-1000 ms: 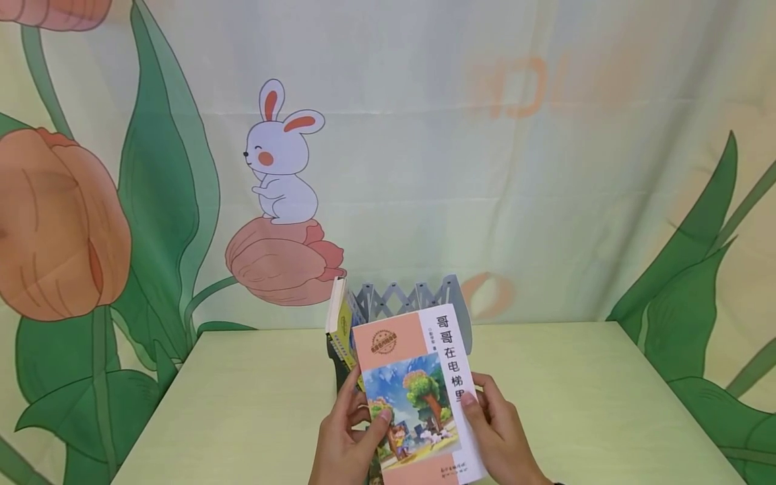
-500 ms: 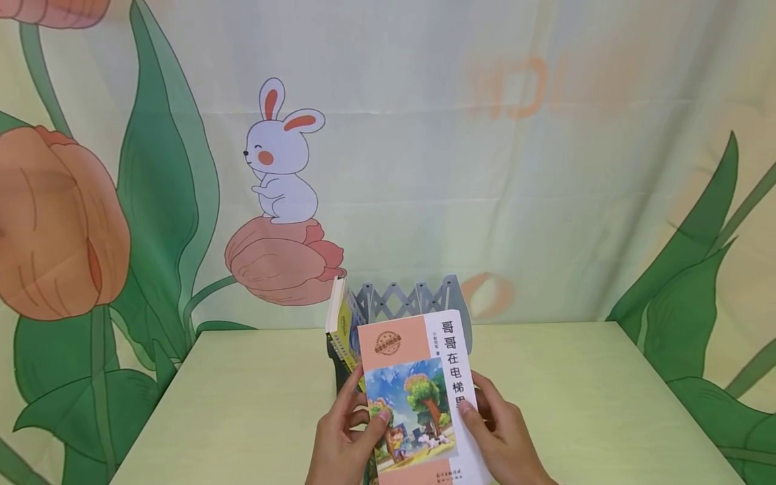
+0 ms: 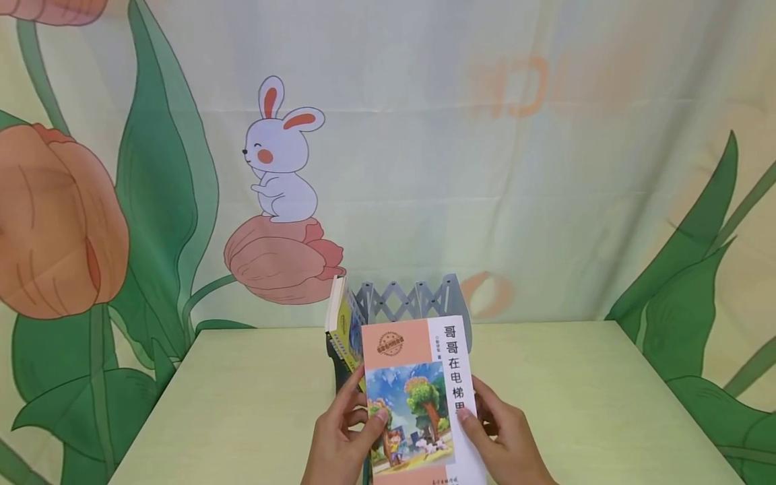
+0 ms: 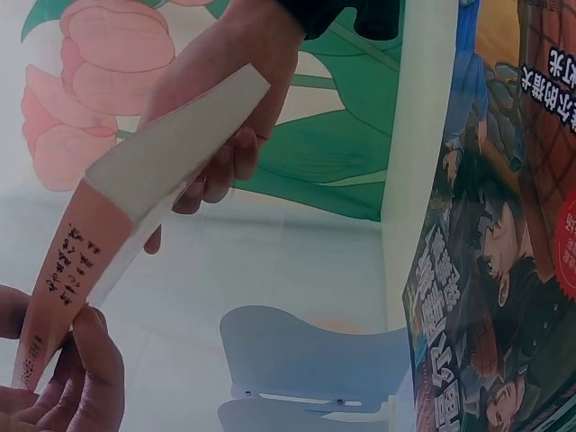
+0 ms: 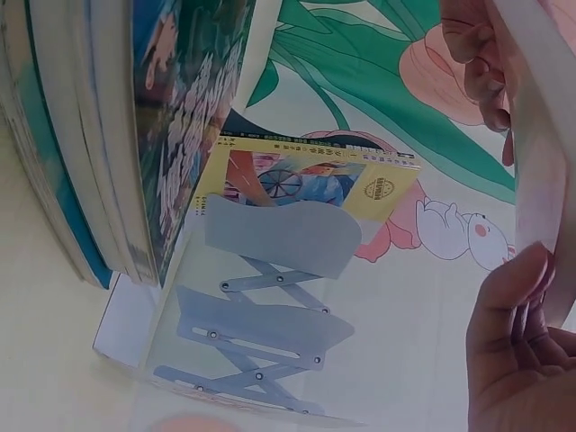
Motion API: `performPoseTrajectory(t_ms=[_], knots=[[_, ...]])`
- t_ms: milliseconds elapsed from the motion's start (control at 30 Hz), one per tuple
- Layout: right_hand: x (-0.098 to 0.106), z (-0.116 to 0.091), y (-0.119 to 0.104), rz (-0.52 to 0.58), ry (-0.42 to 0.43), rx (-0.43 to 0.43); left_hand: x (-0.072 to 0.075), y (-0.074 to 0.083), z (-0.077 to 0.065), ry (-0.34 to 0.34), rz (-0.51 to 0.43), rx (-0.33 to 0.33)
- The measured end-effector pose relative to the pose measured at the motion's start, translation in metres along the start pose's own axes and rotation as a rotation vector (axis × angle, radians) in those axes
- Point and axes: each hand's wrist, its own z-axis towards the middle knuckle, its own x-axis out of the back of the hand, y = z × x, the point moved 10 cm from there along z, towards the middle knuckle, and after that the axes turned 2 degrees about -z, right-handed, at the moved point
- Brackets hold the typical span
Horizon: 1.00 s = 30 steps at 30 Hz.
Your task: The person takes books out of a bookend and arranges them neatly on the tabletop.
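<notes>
A storybook (image 3: 412,343) with a pink and white cover and a picture of trees is held up by both hands, front cover toward the head view. My left hand (image 3: 348,431) grips its left edge, thumb on the cover and fingers behind. On the opposite edge, my right hand (image 3: 506,438) pinches it with the thumb over the white strip. From the left wrist view, the book's pink spine (image 4: 72,261) and page edge show between the two hands. The fingers behind the cover are mostly hidden in the head view.
Behind the storybook stands a grey folding book rack (image 3: 397,300), with yellow-covered books (image 5: 351,193) upright at its left end. More books (image 5: 99,135) appear close up in the right wrist view. A printed curtain (image 3: 545,202) hangs behind the pale green table (image 3: 576,377).
Both hands have lowered the storybook slightly and turned it straighter, its top edge shifting a little to the right. The grips stay the same.
</notes>
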Motion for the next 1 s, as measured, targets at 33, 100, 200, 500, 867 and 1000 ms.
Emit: performPoseTrajectory(t_ms=[33, 100, 200, 500, 867, 1000], knots=[[0.0, 0.0, 0.001, 0.002, -0.004, -0.004, 0.0, -0.001, 0.0, -0.001, 0.003, 0.003], [-0.001, -0.001, 0.003, 0.007, -0.011, -0.025, 0.0, -0.002, 0.0, -0.003, 0.01, 0.008], [-0.001, -0.003, 0.009, 0.018, -0.022, -0.086, 0.0, -0.004, 0.001, -0.012, 0.02, 0.011], [-0.006, -0.01, 0.022, 0.037, -0.073, -0.219, -0.001, -0.014, 0.0, -0.054, 0.024, 0.048], [-0.018, -0.022, 0.037, 0.038, -0.181, -0.375, 0.0, -0.031, -0.001, -0.082, 0.073, 0.115], [-0.022, -0.026, 0.038, 0.046, -0.211, -0.37, -0.001, -0.035, -0.003, -0.105, 0.077, 0.123]])
